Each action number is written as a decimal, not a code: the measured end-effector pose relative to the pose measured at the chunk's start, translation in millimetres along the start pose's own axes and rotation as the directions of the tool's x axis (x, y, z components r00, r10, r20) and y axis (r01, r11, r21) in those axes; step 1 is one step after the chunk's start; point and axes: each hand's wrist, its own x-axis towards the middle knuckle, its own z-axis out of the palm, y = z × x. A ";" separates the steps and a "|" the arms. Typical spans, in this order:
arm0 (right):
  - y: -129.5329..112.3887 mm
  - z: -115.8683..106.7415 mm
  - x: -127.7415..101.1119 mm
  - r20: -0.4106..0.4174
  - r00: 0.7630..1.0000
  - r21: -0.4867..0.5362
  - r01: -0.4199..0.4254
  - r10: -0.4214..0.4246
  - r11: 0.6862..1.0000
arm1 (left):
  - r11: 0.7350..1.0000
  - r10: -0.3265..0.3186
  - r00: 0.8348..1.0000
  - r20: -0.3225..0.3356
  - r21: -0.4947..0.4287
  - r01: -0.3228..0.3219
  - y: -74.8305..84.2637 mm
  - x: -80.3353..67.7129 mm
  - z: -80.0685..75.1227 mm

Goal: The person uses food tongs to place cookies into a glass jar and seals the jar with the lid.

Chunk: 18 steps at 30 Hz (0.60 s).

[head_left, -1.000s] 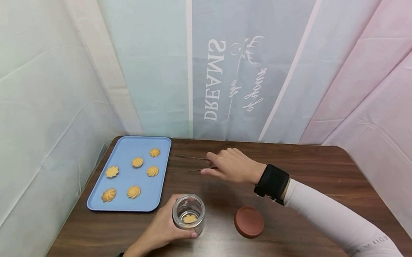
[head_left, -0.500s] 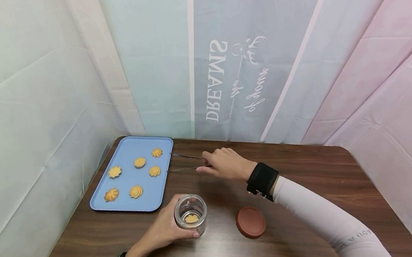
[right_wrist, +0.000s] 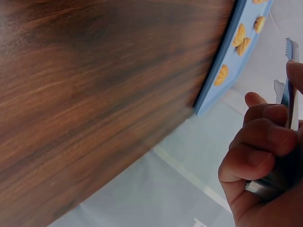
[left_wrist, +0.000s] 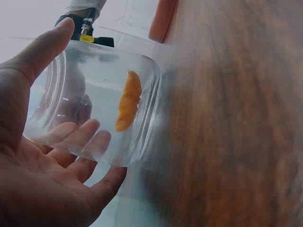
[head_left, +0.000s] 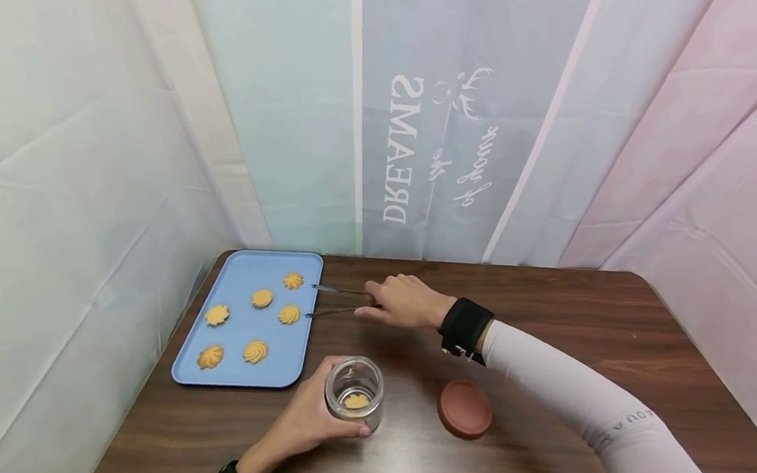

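My left hand (head_left: pixel 309 415) grips a clear glass jar (head_left: pixel 377 411) from its left side, thumb in front. A single golden cookie (left_wrist: pixel 129 101) lies on the jar's bottom. Above the table, my right hand (head_left: pixel 407 300) holds metal tongs (head_left: pixel 339 290) whose two arms are spread and point left. Their toothed tips (right_wrist: pixel 289 48) hold nothing. They reach the right edge of a blue tray (head_left: pixel 234 287), close to a swirled cookie (head_left: pixel 288 314) and a flower-shaped cookie (head_left: pixel 293 280). Several cookies sit spaced out on that tray.
A round reddish-brown lid (head_left: pixel 464 409) lies on the dark wooden table (head_left: pixel 550 342), right of the jar. Pale fabric curtains (head_left: pixel 287 124) enclose the table at the back and sides. The tray stands in the back left corner.
My right hand has moved left with the tongs, bringing their tips to the tray's right edge. The left hand keeps its grip on the jar. The view has shifted slightly.
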 end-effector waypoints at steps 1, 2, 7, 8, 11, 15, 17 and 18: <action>0.0 2.2 1.1 0.001 1.000 0.000 -0.003 0.003 1.000 | 1.000 0.001 1.000 0.000 0.001 -0.001 -0.3 0.0 0.2; -0.1 4.4 2.5 0.000 1.000 -0.003 -0.003 0.003 1.000 | 1.000 0.000 1.000 0.002 -0.001 0.000 -0.5 -0.1 0.3; -2.0 12.7 11.4 0.008 1.000 -0.013 -0.012 0.012 1.000 | 1.000 0.001 1.000 -0.001 0.004 -0.001 -0.7 -0.1 -0.8; -2.4 13.8 13.2 0.010 1.000 -0.010 -0.013 0.013 1.000 | 1.000 0.001 1.000 -0.001 0.002 -0.001 -0.7 0.0 -0.9; -3.5 16.8 17.7 0.021 1.000 -0.007 -0.016 0.016 1.000 | 1.000 0.002 1.000 0.002 -0.004 -0.002 -0.9 0.3 -0.8; -4.7 20.7 21.4 0.040 0.999 -0.005 -0.016 0.016 1.000 | 1.000 0.006 1.000 0.008 -0.010 -0.006 -1.6 -0.1 0.4; -5.1 22.8 23.3 0.048 0.999 -0.004 -0.016 0.017 1.000 | 1.000 0.008 1.000 0.006 -0.012 -0.008 -1.6 -0.3 0.7; -5.3 23.6 24.5 0.050 0.999 -0.006 -0.017 0.018 1.000 | 1.000 0.008 1.000 0.005 -0.012 -0.008 -1.4 -0.4 0.8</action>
